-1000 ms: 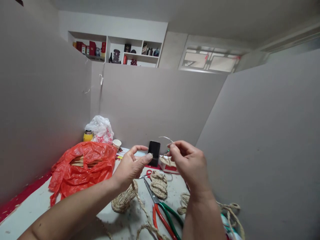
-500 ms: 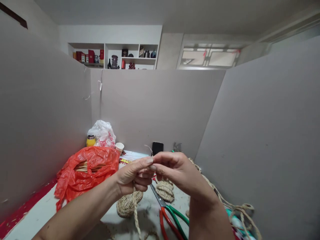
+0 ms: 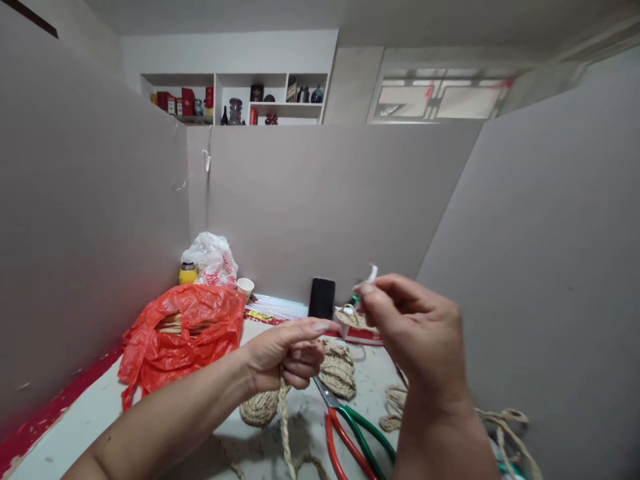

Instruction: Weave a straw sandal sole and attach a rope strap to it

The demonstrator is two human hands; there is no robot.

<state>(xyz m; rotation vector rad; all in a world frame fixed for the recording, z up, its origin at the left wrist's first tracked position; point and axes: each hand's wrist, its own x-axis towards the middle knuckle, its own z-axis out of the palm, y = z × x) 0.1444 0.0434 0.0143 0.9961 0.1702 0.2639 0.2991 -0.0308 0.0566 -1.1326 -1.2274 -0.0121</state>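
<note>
My left hand is closed round the top of a braided straw cord, which hangs down to the table. To its right and a little higher, my right hand pinches a small whitish scrap between thumb and fingers; the two hands are apart. Below them lie scissors with one red and one green handle. A coil of braided cord rests partly behind my left hand, and a wound bundle of cord sits just past the scissor blades.
A red plastic bag with straw strips stands at the left. Behind are a white bag, yellow jar, paper cup and black phone. Loose cord lies at the right. Grey panels surround the table.
My right hand has moved away from my left, to the right and slightly up, with the whitish scrap in its fingers. The view has shifted slightly, showing more of the phone.
</note>
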